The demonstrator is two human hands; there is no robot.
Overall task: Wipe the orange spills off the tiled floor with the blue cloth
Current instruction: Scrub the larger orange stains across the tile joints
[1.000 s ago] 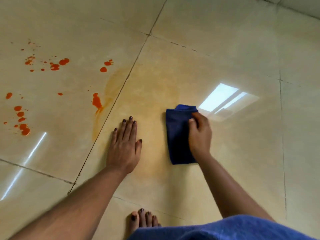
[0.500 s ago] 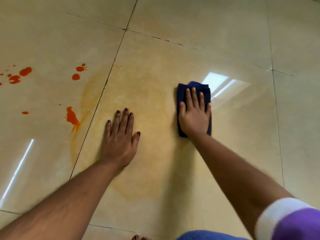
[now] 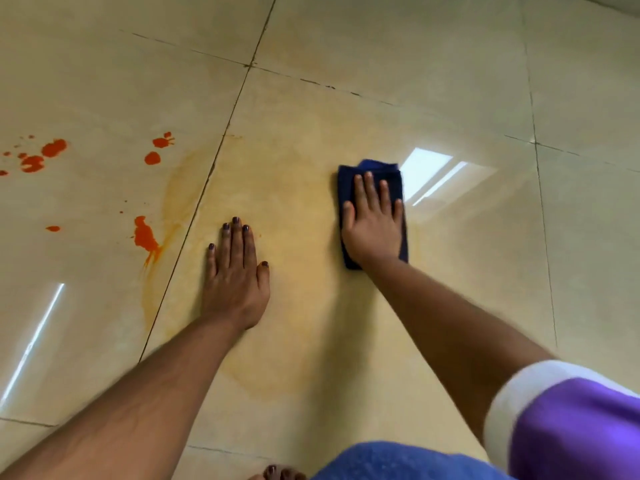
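The folded blue cloth lies flat on the cream tiled floor, right of centre. My right hand presses down on it with fingers spread flat, covering most of it. My left hand rests palm-down on the floor to the cloth's left, holding nothing. A pale orange smear spreads over the tile between and around both hands. Bright orange spills dot the tile to the left, with more orange spots further left and orange drops above.
Dark grout lines cross the floor. A window's bright reflection shines just right of the cloth. My toes and blue clothing show at the bottom edge, and a purple and white sleeve at lower right.
My right hand went from gripping the cloth's right edge to lying flat on top of it and pushed it away from me. The left hand stayed planted.
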